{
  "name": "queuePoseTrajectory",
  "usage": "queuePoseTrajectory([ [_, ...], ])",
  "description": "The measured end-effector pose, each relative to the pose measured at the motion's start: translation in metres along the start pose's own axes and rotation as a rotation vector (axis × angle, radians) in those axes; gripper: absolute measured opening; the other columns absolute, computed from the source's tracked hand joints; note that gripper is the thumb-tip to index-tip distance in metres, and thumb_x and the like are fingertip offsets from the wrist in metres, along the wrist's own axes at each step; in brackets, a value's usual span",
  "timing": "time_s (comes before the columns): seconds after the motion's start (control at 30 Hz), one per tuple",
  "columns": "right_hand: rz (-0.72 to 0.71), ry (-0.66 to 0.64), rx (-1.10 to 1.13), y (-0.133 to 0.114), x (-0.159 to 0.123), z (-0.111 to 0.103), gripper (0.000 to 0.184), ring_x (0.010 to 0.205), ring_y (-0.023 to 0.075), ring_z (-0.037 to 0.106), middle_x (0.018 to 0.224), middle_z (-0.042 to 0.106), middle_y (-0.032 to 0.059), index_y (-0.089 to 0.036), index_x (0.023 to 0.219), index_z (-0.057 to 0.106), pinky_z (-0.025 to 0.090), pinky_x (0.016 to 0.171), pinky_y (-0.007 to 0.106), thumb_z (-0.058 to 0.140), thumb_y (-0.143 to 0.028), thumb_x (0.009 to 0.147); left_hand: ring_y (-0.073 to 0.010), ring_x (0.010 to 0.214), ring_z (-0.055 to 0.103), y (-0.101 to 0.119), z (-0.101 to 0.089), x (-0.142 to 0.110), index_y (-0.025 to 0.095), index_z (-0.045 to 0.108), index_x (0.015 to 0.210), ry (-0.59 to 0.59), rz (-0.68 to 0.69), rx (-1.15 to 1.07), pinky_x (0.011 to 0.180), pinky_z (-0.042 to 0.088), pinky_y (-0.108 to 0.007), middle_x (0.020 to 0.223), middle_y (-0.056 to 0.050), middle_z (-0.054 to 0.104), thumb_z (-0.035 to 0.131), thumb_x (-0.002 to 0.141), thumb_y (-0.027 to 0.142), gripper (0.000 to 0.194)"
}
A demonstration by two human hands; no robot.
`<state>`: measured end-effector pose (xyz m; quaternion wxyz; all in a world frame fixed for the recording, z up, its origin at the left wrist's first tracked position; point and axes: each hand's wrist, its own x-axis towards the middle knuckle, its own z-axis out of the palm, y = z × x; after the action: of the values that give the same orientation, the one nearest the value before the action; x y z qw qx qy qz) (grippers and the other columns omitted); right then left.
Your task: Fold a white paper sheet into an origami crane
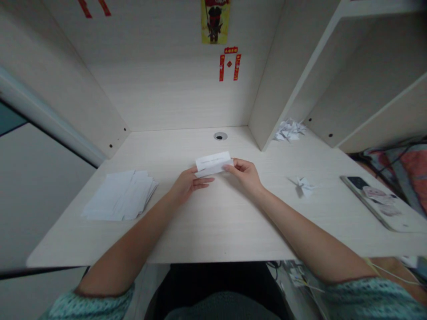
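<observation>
A small white sheet of paper [213,162], folded lengthwise with faint print on it, is held up just above the desk between both hands. My left hand [189,184] grips its left end, thumb on top and the other fingers underneath. At the right end, my right hand [246,173] pinches the paper between thumb and fingers. Left of my left arm lies a stack of white paper sheets [120,195], slightly fanned. Right of my right hand sits a small folded paper figure [304,186] with thin pointed ends.
A pile of folded white paper pieces [289,130] lies behind the upright divider [278,89]. A phone [383,202] in a patterned case rests near the right edge of the desk [207,231]. A round cable hole [220,136] is at the back.
</observation>
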<state>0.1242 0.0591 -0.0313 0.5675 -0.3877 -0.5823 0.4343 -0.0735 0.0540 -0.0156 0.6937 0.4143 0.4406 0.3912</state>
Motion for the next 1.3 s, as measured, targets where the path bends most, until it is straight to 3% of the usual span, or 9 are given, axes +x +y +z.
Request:
queuePoseTrajectory([
  [0.1, 0.087, 0.066, 0.026, 0.001, 0.0, 0.001, 0.031, 0.056, 0.0107, 0.048, 0.058, 0.055, -0.0022, -0.017, 0.058, 0.058, 0.038, 0.057, 0.025, 0.07, -0.042, 0.07, -0.022, 0.085, 0.068, -0.001, 0.002, 0.0, 0.014, 0.064, 0.106, -0.037, -0.021, -0.028, 0.073, 0.053, -0.028, 0.106, -0.012, 0.068, 0.063, 0.071, 0.025, 0.036],
  [0.17, 0.117, 0.108, 0.061, 0.002, -0.001, 0.002, 0.03, 0.055, 0.0101, 0.048, 0.057, 0.055, -0.0024, -0.017, 0.058, 0.057, 0.037, 0.056, 0.024, 0.072, -0.042, 0.068, -0.0239, 0.087, 0.067, -0.001, 0.004, -0.001, 0.013, 0.065, 0.104, 0.003, 0.006, -0.059, 0.073, 0.053, -0.031, 0.104, -0.014, 0.068, 0.061, 0.074, 0.034, 0.037],
  [0.3, 0.13, 0.104, 0.111, -0.001, -0.004, 0.007, 0.026, 0.059, 0.0113, 0.054, 0.065, 0.063, 0.0001, -0.017, 0.067, 0.061, 0.041, 0.057, 0.024, 0.075, -0.039, 0.064, -0.0207, 0.086, 0.064, 0.0, 0.01, -0.004, 0.015, 0.063, 0.109, 0.103, 0.175, 0.01, 0.071, 0.051, -0.029, 0.102, -0.01, 0.068, 0.054, 0.077, 0.052, 0.05],
  [0.43, 0.104, 0.109, 0.15, -0.004, -0.007, 0.011, 0.034, 0.068, 0.0145, 0.062, 0.079, 0.069, 0.0033, -0.018, 0.084, 0.06, 0.046, 0.063, 0.026, 0.077, -0.036, 0.061, -0.0165, 0.08, 0.061, 0.001, 0.014, -0.007, 0.019, 0.064, 0.109, 0.13, 0.306, 0.18, 0.065, 0.047, -0.023, 0.095, -0.005, 0.069, 0.065, 0.071, 0.046, 0.047],
  [0.57, 0.117, 0.127, 0.094, -0.007, -0.01, 0.013, 0.043, 0.065, 0.0153, 0.063, 0.075, 0.07, 0.0024, -0.02, 0.097, 0.056, 0.047, 0.06, 0.026, 0.076, -0.039, 0.063, -0.0197, 0.083, 0.062, 0.002, 0.015, -0.012, 0.017, 0.068, 0.105, 0.14, 0.381, 0.237, 0.064, 0.046, -0.024, 0.098, -0.007, 0.069, 0.053, 0.079, 0.05, 0.045],
  [0.7, 0.11, 0.069, 0.071, -0.009, -0.013, 0.014, 0.047, 0.062, 0.0147, 0.062, 0.076, 0.071, 0.0021, -0.021, 0.106, 0.054, 0.045, 0.057, 0.025, 0.073, -0.04, 0.067, -0.0228, 0.1, 0.061, 0.003, 0.02, -0.018, 0.023, 0.067, 0.107, 0.171, 0.501, 0.485, 0.081, 0.047, -0.028, 0.11, -0.005, 0.067, 0.067, 0.072, 0.04, 0.039],
  [0.8, 0.107, 0.043, 0.083, -0.008, -0.015, 0.015, 0.045, 0.06, 0.014, 0.061, 0.074, 0.07, 0.0016, -0.021, 0.106, 0.055, 0.044, 0.057, 0.025, 0.072, -0.04, 0.068, -0.0213, 0.102, 0.061, 0.002, 0.023, -0.02, 0.026, 0.069, 0.102, 0.233, 0.604, 0.637, 0.093, 0.044, -0.031, 0.11, -0.003, 0.068, 0.065, 0.075, 0.035, 0.028],
  [1.0, 0.087, 0.081, 0.077, -0.005, -0.014, 0.015, 0.033, 0.053, 0.0104, 0.051, 0.056, 0.061, -0.0034, -0.019, 0.098, 0.061, 0.039, 0.054, 0.023, 0.066, -0.041, 0.074, -0.0232, 0.1, 0.063, -0.003, 0.02, -0.016, 0.025, 0.071, 0.1, 0.283, 0.565, 0.589, 0.096, 0.044, -0.036, 0.107, -0.003, 0.069, 0.066, 0.075, 0.035, 0.027],
  [1.3, 0.092, 0.108, 0.077, -0.007, -0.015, 0.016, 0.034, 0.055, 0.0121, 0.052, 0.06, 0.062, -0.0015, -0.018, 0.097, 0.062, 0.041, 0.055, 0.024, 0.065, -0.042, 0.074, -0.0242, 0.101, 0.063, -0.004, 0.025, -0.018, 0.026, 0.073, 0.096, 0.303, 0.543, 0.514, 0.098, 0.043, -0.038, 0.105, -0.001, 0.07, 0.068, 0.073, 0.031, 0.024],
])
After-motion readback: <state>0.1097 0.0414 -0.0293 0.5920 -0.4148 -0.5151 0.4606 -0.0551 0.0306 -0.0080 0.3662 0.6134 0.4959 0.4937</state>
